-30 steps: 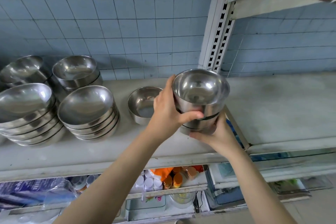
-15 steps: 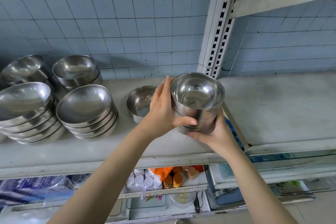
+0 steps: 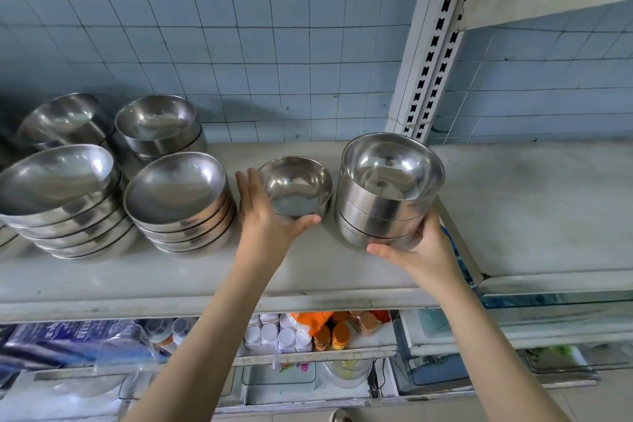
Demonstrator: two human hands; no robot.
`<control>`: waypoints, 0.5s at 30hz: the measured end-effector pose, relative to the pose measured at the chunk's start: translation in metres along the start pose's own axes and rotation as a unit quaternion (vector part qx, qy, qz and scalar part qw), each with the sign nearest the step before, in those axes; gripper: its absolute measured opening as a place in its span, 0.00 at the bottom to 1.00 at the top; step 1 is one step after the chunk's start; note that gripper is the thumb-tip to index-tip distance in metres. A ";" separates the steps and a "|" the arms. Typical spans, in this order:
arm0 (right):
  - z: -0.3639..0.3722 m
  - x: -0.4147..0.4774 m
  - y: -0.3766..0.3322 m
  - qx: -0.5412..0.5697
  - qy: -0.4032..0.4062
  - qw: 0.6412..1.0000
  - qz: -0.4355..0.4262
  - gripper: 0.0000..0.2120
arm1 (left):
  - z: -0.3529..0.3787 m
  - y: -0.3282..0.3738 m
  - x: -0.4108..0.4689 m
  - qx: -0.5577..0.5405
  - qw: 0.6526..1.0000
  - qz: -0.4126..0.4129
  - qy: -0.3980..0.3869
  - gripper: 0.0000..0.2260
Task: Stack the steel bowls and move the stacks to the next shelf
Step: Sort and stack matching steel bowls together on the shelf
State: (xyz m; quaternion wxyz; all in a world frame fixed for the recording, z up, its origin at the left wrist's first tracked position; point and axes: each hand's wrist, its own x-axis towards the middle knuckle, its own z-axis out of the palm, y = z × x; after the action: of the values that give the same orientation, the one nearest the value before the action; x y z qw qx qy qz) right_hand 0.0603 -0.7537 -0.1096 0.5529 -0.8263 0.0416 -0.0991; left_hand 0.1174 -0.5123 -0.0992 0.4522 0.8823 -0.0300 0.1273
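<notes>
A stack of three small steel bowls [image 3: 390, 188] stands at the right end of the left shelf [image 3: 171, 271], beside the shelf divider. My right hand [image 3: 421, 247] grips the stack's base from the front right, thumb across the bottom bowl. A single small steel bowl [image 3: 294, 187] sits just left of the stack. My left hand [image 3: 263, 216] is spread around that bowl, fingers straight along its left side and thumb at its front. Whether the stack rests on the shelf or is lifted slightly I cannot tell.
Stacks of wider steel bowls [image 3: 178, 202] fill the shelf's left part, with more behind [image 3: 161, 127]. A white slotted upright [image 3: 428, 72] separates the bare right shelf [image 3: 531, 209]. Bottles and jars [image 3: 308, 332] sit on the shelf below.
My left hand has let go of the stack and moved left to the single bowl. The stack, held now by my right hand alone, has come down to the shelf's right end.
</notes>
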 end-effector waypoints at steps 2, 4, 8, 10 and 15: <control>-0.001 0.000 0.001 -0.007 0.001 1.000 0.011 0.49 | 0.001 -0.003 0.006 -0.013 1.000 -0.011 0.006 0.54; -0.001 0.000 0.002 -0.014 0.000 1.000 0.020 0.48 | 0.000 0.000 0.004 -0.040 0.999 -0.021 0.009 0.54; -0.002 0.000 0.001 -0.027 0.009 0.999 0.028 0.44 | -0.016 0.022 -0.002 -0.067 0.995 0.046 0.061 0.53; -0.002 0.000 0.000 -0.018 0.007 0.999 0.027 0.45 | -0.032 0.037 0.006 -0.093 0.989 0.085 0.075 0.51; -0.002 0.000 -0.007 0.022 -0.016 1.000 0.009 0.50 | -0.053 0.087 0.027 -0.164 0.980 0.103 -0.037 0.50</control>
State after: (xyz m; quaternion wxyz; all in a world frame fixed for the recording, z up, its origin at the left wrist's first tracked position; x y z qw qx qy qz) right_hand 0.0599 -0.7533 -0.1024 0.5724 -0.8151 0.0378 -0.0813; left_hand 0.1181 -0.5195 0.0058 0.5742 0.7921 -0.1581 0.1339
